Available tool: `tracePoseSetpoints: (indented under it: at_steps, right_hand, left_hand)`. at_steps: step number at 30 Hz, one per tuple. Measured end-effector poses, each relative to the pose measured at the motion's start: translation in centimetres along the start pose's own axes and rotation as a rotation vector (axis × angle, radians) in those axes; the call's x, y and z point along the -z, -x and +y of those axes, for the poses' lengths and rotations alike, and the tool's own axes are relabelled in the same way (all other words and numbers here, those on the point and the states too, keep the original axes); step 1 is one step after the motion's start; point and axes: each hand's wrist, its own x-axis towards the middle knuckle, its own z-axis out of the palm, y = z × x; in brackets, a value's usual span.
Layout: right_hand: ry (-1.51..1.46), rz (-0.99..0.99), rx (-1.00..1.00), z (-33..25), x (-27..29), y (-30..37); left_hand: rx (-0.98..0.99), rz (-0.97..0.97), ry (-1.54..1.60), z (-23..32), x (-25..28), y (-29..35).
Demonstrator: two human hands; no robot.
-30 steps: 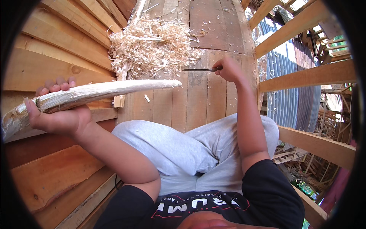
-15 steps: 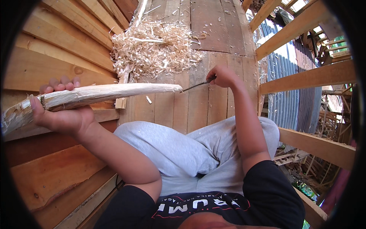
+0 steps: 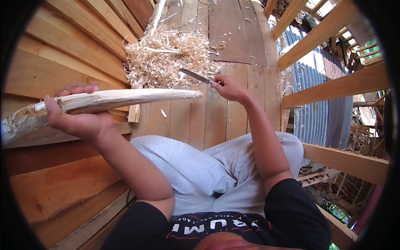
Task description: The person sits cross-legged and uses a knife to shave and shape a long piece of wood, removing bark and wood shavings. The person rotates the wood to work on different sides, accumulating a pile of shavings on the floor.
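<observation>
A long pale stick of peeled wood [image 3: 137, 96] extends from the left edge toward the middle, narrowing to a blunt tip on the right. Its thicker left part is rougher and frayed. My left hand [image 3: 79, 118] supports it from below, thumb on the near side and fingertips over the far side. In my right hand [image 3: 228, 87] is the handle of a dark, narrow-bladed knife [image 3: 195, 76]. The blade points left and away from me, beyond the stick's tip and apart from it, in front of the shavings.
A heap of curly wood shavings [image 3: 171, 54] lies on the plank floor [image 3: 216, 112] against the left board wall [image 3: 54, 75]. Wooden rails [image 3: 333, 85] run along the right, with corrugated metal sheets [image 3: 312, 83] beyond. My crossed legs [image 3: 183, 162] are below my arms.
My right hand has moved left, and the knife has swung from pointing down-left at the stick's tip to pointing up-left beyond it. My left hand has shifted slightly right along with the stick.
</observation>
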Motion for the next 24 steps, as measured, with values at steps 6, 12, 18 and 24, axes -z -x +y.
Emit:
tracePoseSetpoints:
  at_steps: [6,12,18,24]
  right_hand:
    - [-0.183,0.007,-0.136,-0.1,-0.5,0.5]
    - [-0.511,0.054,-0.175,0.0,-0.2,0.4]
    - [-0.408,0.167,-0.192,-1.3,0.0,0.9]
    - [-0.352,0.266,-0.228,-0.4,-0.2,0.0]
  left_hand:
    - [-0.021,0.043,0.051,-0.8,-1.9,2.4]
    - [-0.010,0.056,0.074,-1.2,-3.0,4.0]
    - [-0.022,0.033,0.089,-1.2,-3.4,5.1]
    - [-0.016,0.033,0.109,-0.9,-3.9,5.9]
